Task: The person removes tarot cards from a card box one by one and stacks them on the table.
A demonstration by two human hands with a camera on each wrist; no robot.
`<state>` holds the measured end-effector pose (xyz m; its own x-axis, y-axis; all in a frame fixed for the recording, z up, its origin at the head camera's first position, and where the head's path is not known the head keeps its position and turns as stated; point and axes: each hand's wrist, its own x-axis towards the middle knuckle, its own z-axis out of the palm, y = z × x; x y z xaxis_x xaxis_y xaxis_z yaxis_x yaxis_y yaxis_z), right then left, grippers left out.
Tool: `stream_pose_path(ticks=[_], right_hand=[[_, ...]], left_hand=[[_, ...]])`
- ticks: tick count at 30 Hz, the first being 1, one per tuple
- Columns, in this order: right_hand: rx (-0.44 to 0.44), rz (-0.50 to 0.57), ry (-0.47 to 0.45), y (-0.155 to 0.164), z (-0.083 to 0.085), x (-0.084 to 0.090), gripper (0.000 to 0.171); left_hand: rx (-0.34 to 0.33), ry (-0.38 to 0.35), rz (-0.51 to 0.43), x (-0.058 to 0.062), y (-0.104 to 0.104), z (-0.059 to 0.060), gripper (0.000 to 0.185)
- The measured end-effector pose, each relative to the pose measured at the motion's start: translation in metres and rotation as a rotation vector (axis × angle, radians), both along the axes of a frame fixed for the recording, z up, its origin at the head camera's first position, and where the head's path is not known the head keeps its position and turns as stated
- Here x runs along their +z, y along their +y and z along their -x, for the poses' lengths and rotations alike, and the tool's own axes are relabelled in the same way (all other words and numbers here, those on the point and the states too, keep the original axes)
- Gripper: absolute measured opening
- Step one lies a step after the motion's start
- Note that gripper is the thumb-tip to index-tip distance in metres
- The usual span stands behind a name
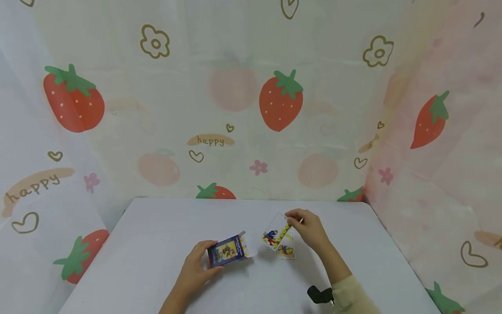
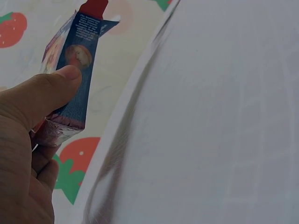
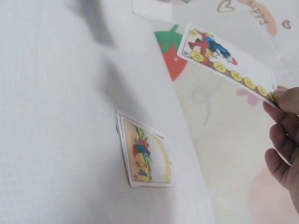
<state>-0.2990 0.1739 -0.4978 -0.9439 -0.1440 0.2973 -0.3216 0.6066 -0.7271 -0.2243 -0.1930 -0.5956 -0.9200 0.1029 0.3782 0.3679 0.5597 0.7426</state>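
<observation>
While my left hand curls its fingers around one blue card box, my right hand pinches one card over a small stack of cards near the tabletop middle; I cannot count it.

The left hand curls its fingers with the thumb pressed forward in a grip. The right hand, forearm angled inward, pinches with its fingers, sleeve at the wrist.

The blue card box has its flap open. One picture card is lifted, tilted. A small card stack lies flat beside it
</observation>
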Motion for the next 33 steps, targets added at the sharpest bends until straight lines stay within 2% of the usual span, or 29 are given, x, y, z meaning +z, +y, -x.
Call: stream_pose_path(ticks=[16, 26, 33], right_hand=[[0.113, -0.062, -0.081, 0.01, 0.024, -0.001, 0.018], [0.118, -0.058, -0.142, 0.012, 0.036, -0.014, 0.015], [0.112, -0.062, -0.16, 0.013, 0.038, -0.018, 0.013]], left_hand=[[0.007, -0.033, -0.012, 0.002, 0.001, -0.001, 0.077], [0.007, -0.003, -0.008, 0.003, 0.001, -0.002, 0.076], [0.017, -0.018, -0.01, 0.005, 0.003, -0.003, 0.076]])
